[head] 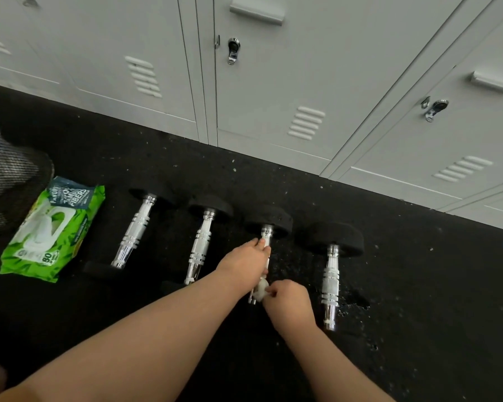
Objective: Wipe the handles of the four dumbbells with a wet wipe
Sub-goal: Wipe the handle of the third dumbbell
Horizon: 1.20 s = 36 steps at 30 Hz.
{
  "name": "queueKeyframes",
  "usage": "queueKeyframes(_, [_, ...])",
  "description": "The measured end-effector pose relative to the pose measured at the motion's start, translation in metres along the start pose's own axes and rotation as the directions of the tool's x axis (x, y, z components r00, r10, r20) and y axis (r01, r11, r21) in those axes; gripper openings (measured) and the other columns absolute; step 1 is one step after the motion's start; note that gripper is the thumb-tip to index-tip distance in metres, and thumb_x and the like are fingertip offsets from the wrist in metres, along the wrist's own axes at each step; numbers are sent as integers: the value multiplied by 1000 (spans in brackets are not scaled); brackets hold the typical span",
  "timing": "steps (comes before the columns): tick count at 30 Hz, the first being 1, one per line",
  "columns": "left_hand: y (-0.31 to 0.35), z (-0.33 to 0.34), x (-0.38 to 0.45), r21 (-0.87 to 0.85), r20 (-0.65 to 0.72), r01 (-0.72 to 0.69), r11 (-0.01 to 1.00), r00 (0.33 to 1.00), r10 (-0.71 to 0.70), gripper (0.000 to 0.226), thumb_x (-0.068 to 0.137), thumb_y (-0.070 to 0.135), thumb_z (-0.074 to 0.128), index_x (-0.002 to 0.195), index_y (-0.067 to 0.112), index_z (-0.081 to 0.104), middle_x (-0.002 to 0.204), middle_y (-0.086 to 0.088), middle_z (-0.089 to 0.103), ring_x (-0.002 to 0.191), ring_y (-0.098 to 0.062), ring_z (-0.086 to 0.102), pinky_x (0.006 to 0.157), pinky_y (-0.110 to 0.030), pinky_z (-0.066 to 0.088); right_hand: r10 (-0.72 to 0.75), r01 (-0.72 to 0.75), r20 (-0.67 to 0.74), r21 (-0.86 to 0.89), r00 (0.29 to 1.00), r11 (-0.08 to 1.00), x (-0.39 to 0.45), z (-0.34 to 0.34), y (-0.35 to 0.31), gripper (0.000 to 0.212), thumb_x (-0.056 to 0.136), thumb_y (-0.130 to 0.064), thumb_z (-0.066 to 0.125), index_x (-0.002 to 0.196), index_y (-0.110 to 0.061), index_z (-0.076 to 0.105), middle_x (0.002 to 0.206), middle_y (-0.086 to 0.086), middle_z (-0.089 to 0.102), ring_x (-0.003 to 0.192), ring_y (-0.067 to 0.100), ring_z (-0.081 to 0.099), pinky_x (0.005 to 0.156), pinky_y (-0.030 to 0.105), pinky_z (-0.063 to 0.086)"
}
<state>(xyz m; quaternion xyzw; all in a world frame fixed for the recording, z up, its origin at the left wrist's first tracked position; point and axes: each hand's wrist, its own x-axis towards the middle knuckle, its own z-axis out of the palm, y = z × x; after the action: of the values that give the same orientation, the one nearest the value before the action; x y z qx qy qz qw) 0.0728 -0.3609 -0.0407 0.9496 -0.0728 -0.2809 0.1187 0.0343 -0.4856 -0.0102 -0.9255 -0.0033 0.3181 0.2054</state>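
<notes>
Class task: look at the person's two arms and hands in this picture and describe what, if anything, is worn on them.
Nothing is worn. The left hand and right hand are bare, without gloves, and no rings, watch or bracelet can be seen. Both forearms are bare as far as the frame's lower edge, with no sleeve in view.

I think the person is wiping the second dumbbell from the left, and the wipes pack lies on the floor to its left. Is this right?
Not quite: the head view shows both hands on the third dumbbell from the left. The right hand presses the wet wipe to its handle; the wipes pack lies left.
</notes>
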Motion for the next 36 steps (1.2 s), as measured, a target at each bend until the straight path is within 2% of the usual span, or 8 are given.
queueKeyframes(5, [0, 2, 6, 94, 41, -29, 995, 999, 25, 59, 100, 27, 41, 149, 6, 17, 158, -15, 12, 146, -26, 15, 119, -41, 8, 91, -116, 81, 387, 992, 915, 5, -5, 2, 18, 85, -13, 58, 86, -2, 72, 66, 7, 64, 55, 12, 53, 51, 19, 41])
queueKeyframes(15, [2, -2, -7, 16, 0, 0, 1000, 1000, 0, 56, 100, 21, 41, 148, 4, 17, 157, -18, 12, 145, -26, 17, 119, -38, 9, 246, -511, 476, 581, 845, 634, 50, 9, -4, 31, 89, -8, 48, 61, -6, 62, 57, 11, 59, 47, 19, 51, 50, 27, 42])
queueKeyframes(21, [7, -11, -10, 43, 5, -12, 999, 1000, 11, 58, 96, 10, 44, 148, 4, 19, 157, -18, 12, 143, -26, 21, 118, -37, 13, 180, -326, 454, 268, 873, 907, 48, -11, 5, 19, 76, -1, 55, 59, -10, 56, 58, 7, 50, 51, 16, 44, 49, 24, 34])
queueKeyframes(25, [4, -12, -10, 42, -3, -23, 999, 1000, 23, 59, 96, 13, 45, 149, 5, 18, 157, -16, 12, 144, -25, 20, 118, -36, 13, 220, -291, 398, 129, 891, 948, 51, -5, 2, 17, 76, -4, 58, 59, -9, 56, 57, 6, 51, 50, 17, 47, 43, 22, 36])
queueKeyframes(29, [-1, -11, -9, 8, 7, -20, 1000, 1000, 20, 55, 99, 23, 42, 148, 8, 21, 158, -13, 13, 143, -25, 21, 117, -37, 18, 221, -464, 484, 470, 847, 751, 58, 7, 12, 29, 80, 8, 45, 58, -7, 57, 54, 7, 57, 47, 14, 50, 46, 20, 35])
queueKeyframes(32, [-3, -8, -8, 6, 4, -20, 1000, 1000, 20, 54, 99, 23, 42, 147, 8, 23, 158, -14, 14, 143, -24, 24, 118, -37, 20, 144, -530, 618, 504, 773, 682, 66, 4, 14, 32, 80, 12, 40, 66, -8, 60, 61, 5, 60, 55, 14, 52, 52, 22, 38])
queueKeyframes(34, [-1, -8, -8, 5, 11, -12, 1000, 1000, 11, 53, 98, 18, 42, 147, 7, 24, 157, -15, 14, 142, -24, 25, 119, -38, 20, 120, -537, 611, 564, 782, 627, 77, -2, 10, 33, 82, 13, 38, 71, -10, 59, 65, 3, 59, 58, 13, 51, 54, 22, 39])
queueKeyframes(36, [0, -10, -8, 10, 27, -8, 1000, 1000, 7, 54, 98, 16, 41, 148, 7, 22, 157, -16, 14, 143, -25, 24, 119, -38, 17, 150, -537, 526, 740, 837, 404, 92, -10, 3, 32, 87, 14, 37, 76, -7, 59, 70, 5, 60, 61, 15, 54, 52, 24, 44])
